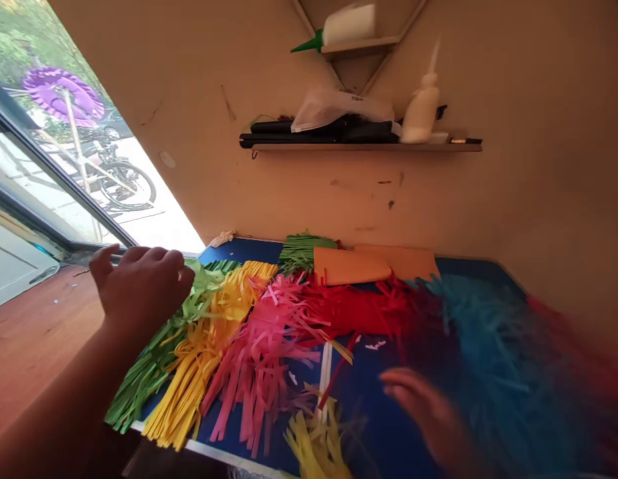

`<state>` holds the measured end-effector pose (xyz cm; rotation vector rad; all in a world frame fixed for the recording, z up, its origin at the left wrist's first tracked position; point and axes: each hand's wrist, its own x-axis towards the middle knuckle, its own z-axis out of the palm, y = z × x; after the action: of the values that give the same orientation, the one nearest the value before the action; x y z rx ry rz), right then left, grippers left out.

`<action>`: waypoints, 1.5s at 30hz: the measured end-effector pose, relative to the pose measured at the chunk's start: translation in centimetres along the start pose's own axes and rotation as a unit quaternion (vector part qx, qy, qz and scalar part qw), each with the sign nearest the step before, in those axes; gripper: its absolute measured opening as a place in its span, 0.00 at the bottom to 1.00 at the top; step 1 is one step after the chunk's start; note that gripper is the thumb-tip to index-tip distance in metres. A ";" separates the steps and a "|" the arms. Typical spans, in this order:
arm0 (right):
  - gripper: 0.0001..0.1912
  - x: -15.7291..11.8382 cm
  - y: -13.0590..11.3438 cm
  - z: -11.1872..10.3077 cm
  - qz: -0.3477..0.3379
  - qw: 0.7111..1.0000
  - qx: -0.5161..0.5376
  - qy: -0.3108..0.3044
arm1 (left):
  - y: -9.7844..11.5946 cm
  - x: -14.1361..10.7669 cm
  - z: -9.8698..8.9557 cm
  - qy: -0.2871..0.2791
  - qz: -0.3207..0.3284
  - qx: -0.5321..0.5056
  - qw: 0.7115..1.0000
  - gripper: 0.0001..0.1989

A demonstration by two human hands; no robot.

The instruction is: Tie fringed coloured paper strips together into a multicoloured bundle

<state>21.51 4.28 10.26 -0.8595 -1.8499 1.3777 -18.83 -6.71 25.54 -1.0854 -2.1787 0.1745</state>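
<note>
My left hand [144, 283] is raised at the left side of the blue table, palm down with its fingers bent over. Its fingertips are hidden, so any thing in its grasp does not show; light green fringed paper [201, 293] lies right beside it. Yellow fringed paper [189, 359] and pink fringed paper [261, 332] spread to the right of that. Over the table's front right part, my right hand [423, 406] is smeared by motion, between a pale yellow paper tassel [318, 442] and blurred blue fringed paper [493, 346]. Red fringed paper [358, 309] lies behind it.
Orange sheets [353, 265] and green fringed paper [306, 253] lie along the wall. A shelf [363, 148] above holds a white glue bottle [421, 113] and black items. The blue table [388, 432] has a pale front edge. A window stands at left, with a bicycle [126, 183] outside.
</note>
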 end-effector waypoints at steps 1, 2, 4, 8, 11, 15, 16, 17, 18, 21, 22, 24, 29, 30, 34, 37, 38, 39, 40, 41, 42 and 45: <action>0.15 0.6 -0.4 1.7 -0.006 0.999 0.024 -0.030 | 0.9 -0.3 -1.4 0.028 0.018 -0.004 0.999 0.15; 0.16 1.1 -1.2 3.6 -0.006 0.991 0.092 -0.101 | 1.7 -0.6 -2.7 0.053 0.031 -0.014 0.998 0.15; 0.23 1.9 -3.5 7.6 -0.010 0.942 0.246 -0.229 | 3.3 -1.3 -4.9 0.084 0.064 -0.049 0.993 0.15; 0.43 3.5 -7.0 13.4 0.000 0.873 0.392 -0.290 | 7.0 -4.3 -6.8 0.143 0.175 -0.135 0.965 0.14; 0.40 4.7 -6.4 14.4 0.054 0.864 0.464 -0.190 | 9.4 -7.5 -6.0 0.185 0.236 -0.179 0.937 0.09; 0.42 5.8 -3.7 12.0 0.095 0.861 0.490 -0.099 | 12.9 -10.9 -3.7 0.172 0.288 -0.267 0.903 0.05; 0.41 5.9 -3.1 10.9 0.099 0.867 0.481 -0.082 | 14.0 -11.5 -3.1 0.163 0.301 -0.288 0.894 0.06; 0.41 5.9 -2.5 9.6 0.101 0.875 0.471 -0.059 | 15.2 -12.1 -2.6 0.157 0.316 -0.306 0.884 0.06; 0.40 5.8 -1.9 8.1 0.100 0.881 0.462 -0.025 | 16.6 -12.5 -2.2 0.155 0.329 -0.324 0.873 0.07; 0.37 4.4 0.6 2.3 0.093 0.891 0.435 0.089 | 20.6 -13.9 -0.8 0.142 0.352 -0.383 0.842 0.08; 0.36 3.5 1.6 0.0 0.092 0.892 0.425 0.122 | 21.9 -14.4 -0.3 0.133 0.361 -0.401 0.831 0.10; 0.31 1.0 3.5 -4.9 0.105 0.891 0.398 0.190 | 24.1 -15.5 0.9 0.117 0.388 -0.419 0.813 0.13; 0.28 -5.0 4.6 -12.1 0.054 0.841 0.055 0.536 | 27.6 -17.8 2.8 0.108 0.429 -0.393 0.806 0.20; 0.28 -5.6 4.5 -11.6 -0.012 0.836 -0.059 0.546 | 28.1 -18.0 2.7 0.099 0.429 -0.392 0.808 0.20; 0.32 -5.7 5.6 -5.2 -0.168 0.921 -0.341 0.081 | 29.2 -18.1 1.7 0.046 0.426 -0.411 0.805 0.19; 0.29 -3.9 8.2 -1.5 -0.142 0.908 -0.382 -0.093 | 29.0 -17.7 1.5 0.013 0.419 -0.414 0.808 0.19; 0.26 -3.4 9.1 -1.0 -0.138 0.906 -0.389 -0.091 | 28.5 -17.5 1.7 0.004 0.412 -0.410 0.814 0.19; 0.23 -3.0 9.9 -1.0 -0.141 0.905 -0.392 -0.081 | 27.9 -17.3 2.1 -0.004 0.404 -0.406 0.820 0.19; 0.20 -2.8 10.6 -1.3 -0.149 0.904 -0.394 -0.071 | 27.2 -17.0 2.6 -0.012 0.394 -0.401 0.827 0.19; 0.19 -2.7 11.0 -1.8 -0.159 0.902 -0.395 -0.068 | 26.4 -16.8 3.1 -0.019 0.384 -0.398 0.833 0.19; 0.19 -2.7 11.1 -2.4 -0.169 0.901 -0.393 -0.069 | 25.6 -16.7 3.5 -0.027 0.377 -0.394 0.838 0.20; 0.18 -3.0 10.2 -3.7 -0.164 0.902 -0.394 -0.059 | 24.3 -16.7 3.8 -0.043 0.370 -0.379 0.847 0.20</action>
<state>27.40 6.05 0.85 -0.7777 -2.5529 0.4484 1.58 -2.91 4.30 -2.3777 -1.7924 -0.3477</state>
